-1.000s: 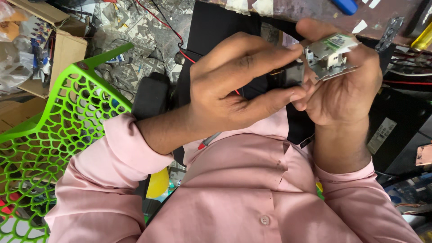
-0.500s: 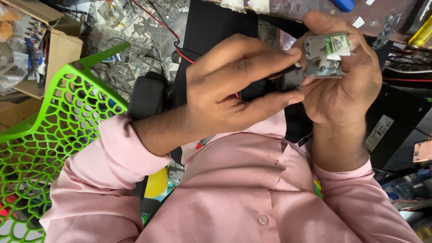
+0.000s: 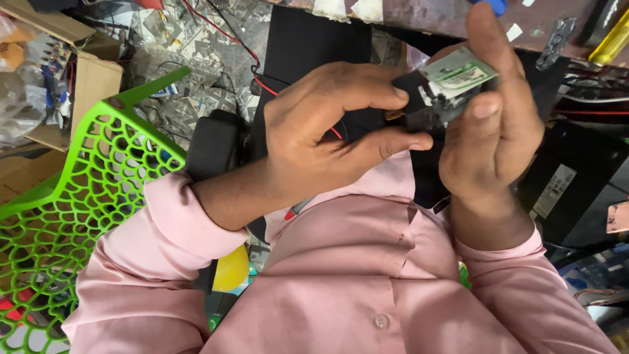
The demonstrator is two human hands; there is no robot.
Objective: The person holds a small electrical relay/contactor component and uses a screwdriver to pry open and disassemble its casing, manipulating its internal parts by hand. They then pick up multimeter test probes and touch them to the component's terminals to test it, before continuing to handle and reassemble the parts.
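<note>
A cardboard box [image 3: 62, 78] at the upper left holds a jumble of small parts and clear plastic (we cannot tell them apart). Beside it stands one green lattice chair [image 3: 78, 216].

We hold both hands up in front of our pink shirt [image 3: 354, 282]. The right hand [image 3: 491, 131] is raised with fingers upright and curled, gripping one small module [image 3: 445, 88], a dark block with a green board on top, between thumb and fingertips. The left hand [image 3: 327, 137] comes in from the left, wrist bent, its index finger and thumb closed like a pincer on the module's left end, the other fingers folded loosely beneath.

One red wire [image 3: 262, 85] runs down over the black panel [image 3: 314, 39] behind the left hand. The desk [image 3: 426, 16] edge crosses the top, with one yellow tool [image 3: 612, 42] at its far right.
</note>
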